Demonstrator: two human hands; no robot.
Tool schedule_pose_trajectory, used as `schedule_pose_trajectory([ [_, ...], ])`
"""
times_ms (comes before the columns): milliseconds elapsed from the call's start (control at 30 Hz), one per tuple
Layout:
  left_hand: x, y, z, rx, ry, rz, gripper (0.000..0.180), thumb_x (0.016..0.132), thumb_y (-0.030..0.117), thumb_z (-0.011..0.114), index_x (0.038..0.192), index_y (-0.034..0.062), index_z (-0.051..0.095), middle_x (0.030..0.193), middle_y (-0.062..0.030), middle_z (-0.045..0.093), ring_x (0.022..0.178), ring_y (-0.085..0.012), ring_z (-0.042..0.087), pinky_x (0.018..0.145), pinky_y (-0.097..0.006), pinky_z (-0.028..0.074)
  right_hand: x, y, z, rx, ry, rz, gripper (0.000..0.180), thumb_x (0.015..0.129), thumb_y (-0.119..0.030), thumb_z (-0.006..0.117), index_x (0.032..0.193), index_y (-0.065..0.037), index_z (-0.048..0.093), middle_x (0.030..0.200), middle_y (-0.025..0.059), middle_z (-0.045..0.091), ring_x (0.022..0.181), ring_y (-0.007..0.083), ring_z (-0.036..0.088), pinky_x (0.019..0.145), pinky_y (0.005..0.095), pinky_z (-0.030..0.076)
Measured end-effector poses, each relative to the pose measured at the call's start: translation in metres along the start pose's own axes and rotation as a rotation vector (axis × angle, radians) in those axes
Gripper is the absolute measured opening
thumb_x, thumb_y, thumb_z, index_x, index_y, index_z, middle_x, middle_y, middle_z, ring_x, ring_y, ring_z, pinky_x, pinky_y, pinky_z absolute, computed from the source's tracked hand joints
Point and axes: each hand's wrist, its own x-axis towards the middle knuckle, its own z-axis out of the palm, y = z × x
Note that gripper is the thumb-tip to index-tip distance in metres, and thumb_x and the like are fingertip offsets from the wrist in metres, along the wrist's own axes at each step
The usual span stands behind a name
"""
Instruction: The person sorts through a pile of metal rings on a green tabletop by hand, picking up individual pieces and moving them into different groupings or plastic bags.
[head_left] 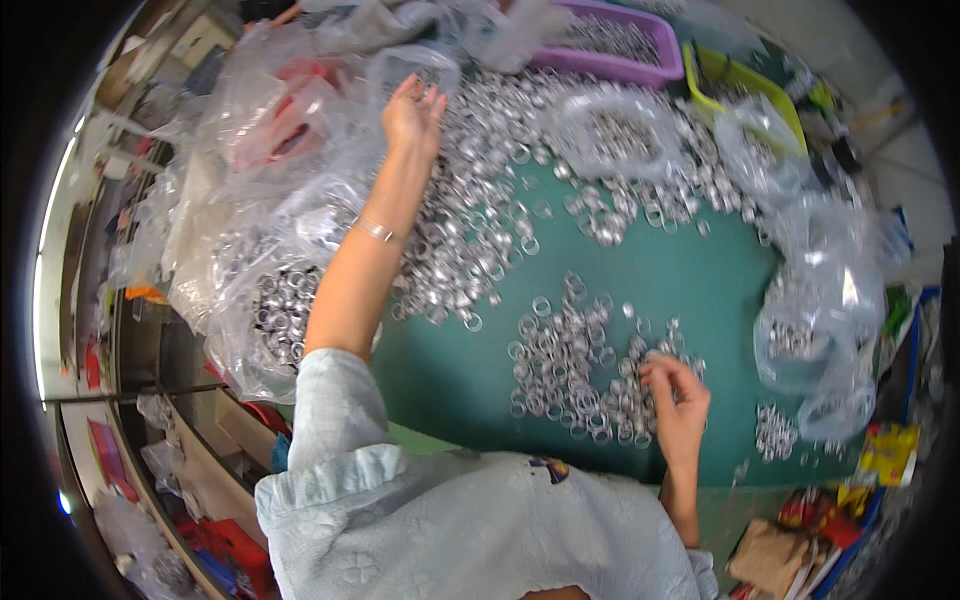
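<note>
My left hand [410,120] is stretched far forward, palm turned up and fingers apart, at the near edge of a clear plastic bag [412,62] with small pieces in it. I make out nothing in that hand. My right hand [680,405] is low over a pile of small silvery metal pieces [630,395], its thumb and fingers drawn together; what they pinch, if anything, is too small to make out. Just left of it lies a pile of silvery metal rings [565,365]. A larger heap of shiny rings [460,240] spreads beside my left forearm.
The green tabletop [560,262] carries all this. Behind are a purple basin [600,66] and a yellow-green basin [745,85] with metal pieces. Open plastic bags [285,310] of rings line the left, more bags [800,330] the right. A small metal pile [775,432] lies at front right.
</note>
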Motion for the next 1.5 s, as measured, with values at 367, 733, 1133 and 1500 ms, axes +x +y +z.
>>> schedule_pose_trajectory([
  [367, -0.304, -0.020, -0.029, 1.319, -1.185, 0.304, 0.035, 0.078, 0.013, 0.060, 0.111, 0.0059, 0.053, 0.127, -0.0122, 0.041, 0.123, -0.0327, 0.032, 0.099, -0.047, 0.027, -0.016, 0.013, -0.015, -0.583, 0.142, -0.377, 0.019, 0.070, -0.002, 0.063, 0.089, 0.001, 0.060, 0.087, 0.0122, 0.057, 0.082, 0.0280, 0.051, 0.073, 0.0349, 0.041],
  [733, -0.345, -0.027, -0.052, 1.267, -0.992, 0.319, 0.033, 0.076, 0.004, 0.059, 0.108, 0.0057, 0.056, 0.122, -0.0126, 0.044, 0.119, -0.0327, 0.037, 0.096, -0.045, 0.032, 0.023, 0.016, 0.013, -0.631, 0.023, -0.325, 0.017, 0.074, -0.003, 0.061, 0.089, 0.004, 0.060, 0.077, 0.0095, 0.056, 0.072, 0.0207, 0.053, 0.066, 0.0307, 0.042],
  [1133, -0.374, -0.021, -0.021, 0.560, -0.788, -0.177, 0.042, 0.071, -0.006, 0.065, 0.110, -0.0013, 0.053, 0.088, -0.0060, 0.053, 0.079, -0.0122, 0.053, 0.072, -0.025, 0.044, -0.052, 0.015, 0.012, 1.071, -0.239, 0.333, 0.017, 0.086, -0.004, 0.049, 0.102, 0.001, 0.054, 0.090, 0.0091, 0.058, 0.084, 0.0155, 0.055, 0.076, 0.0288, 0.044],
  [1500, -0.377, -0.019, -0.019, 0.535, -0.817, -0.173, 0.041, 0.071, -0.009, 0.062, 0.111, -0.0021, 0.053, 0.090, -0.0065, 0.054, 0.078, -0.0119, 0.054, 0.072, -0.026, 0.044, -0.057, 0.008, 0.011, 1.034, -0.211, 0.244, 0.016, 0.085, -0.002, 0.051, 0.101, 0.000, 0.053, 0.093, 0.0086, 0.058, 0.084, 0.0146, 0.055, 0.076, 0.0279, 0.044],
])
